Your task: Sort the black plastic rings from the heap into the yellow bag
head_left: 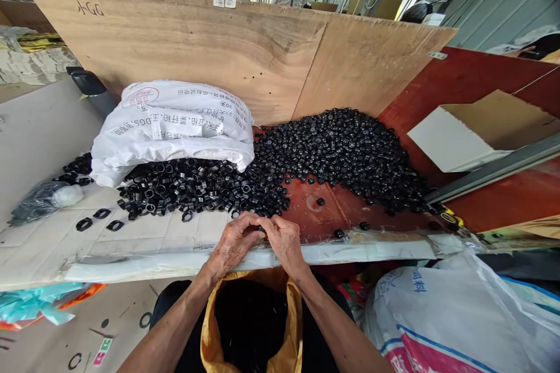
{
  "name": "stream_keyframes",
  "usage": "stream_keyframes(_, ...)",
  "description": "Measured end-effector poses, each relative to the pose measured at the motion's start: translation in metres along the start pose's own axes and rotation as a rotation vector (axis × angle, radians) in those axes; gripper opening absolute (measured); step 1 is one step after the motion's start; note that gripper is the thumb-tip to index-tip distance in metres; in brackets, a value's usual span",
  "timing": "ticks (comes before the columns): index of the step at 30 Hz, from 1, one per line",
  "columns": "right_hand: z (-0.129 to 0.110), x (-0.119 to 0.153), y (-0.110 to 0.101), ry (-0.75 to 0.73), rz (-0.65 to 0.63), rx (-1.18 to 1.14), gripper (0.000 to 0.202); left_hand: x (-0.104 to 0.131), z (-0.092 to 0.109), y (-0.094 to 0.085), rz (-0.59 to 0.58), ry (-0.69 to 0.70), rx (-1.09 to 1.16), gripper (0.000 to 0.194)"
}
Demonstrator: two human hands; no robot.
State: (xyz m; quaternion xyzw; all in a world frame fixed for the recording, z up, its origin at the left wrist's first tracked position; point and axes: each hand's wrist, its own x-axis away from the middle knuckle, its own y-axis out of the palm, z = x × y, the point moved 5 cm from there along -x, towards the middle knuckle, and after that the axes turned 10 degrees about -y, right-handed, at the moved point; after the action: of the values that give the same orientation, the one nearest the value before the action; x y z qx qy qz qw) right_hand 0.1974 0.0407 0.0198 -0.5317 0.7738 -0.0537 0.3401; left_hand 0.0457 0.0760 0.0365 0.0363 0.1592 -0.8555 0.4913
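Note:
My left hand (237, 241) and my right hand (283, 240) meet at the table's front edge, fingertips pinched together on a small black part that is mostly hidden. Just beyond them, a pile of black rings (175, 189) lies partly under a white printed sack (175, 122). A larger heap of small black pieces (341, 151) spreads over the red surface to the right. Below my hands, an open yellow bag (210, 335) sits in my lap, with dark contents that are hard to make out.
A plywood board (196, 46) stands along the back. At the right are a cardboard flap (464, 137) and a metal bar (494, 170). A large white sack (437, 315) lies below the table at the right. Loose rings (84, 224) and a plastic bag (37, 201) are at the left.

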Motion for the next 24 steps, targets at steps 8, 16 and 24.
stream_keyframes(8, -0.007, 0.012, -0.004, -0.05, -0.097, -0.23, 0.025, 0.0, -0.011, -0.002, 0.069, -0.084, 0.094, 0.019)
stream_keyframes(16, -0.015, 0.012, -0.008, -0.138, 0.006, -0.071, 0.027, 0.001, -0.01, -0.004, 0.081, -0.08, 0.05, 0.018)
stream_keyframes(24, -0.031, 0.034, -0.017, -0.152, -0.06, -0.206, 0.021, 0.022, 0.001, -0.007, 0.076, -0.243, 0.217, 0.024)
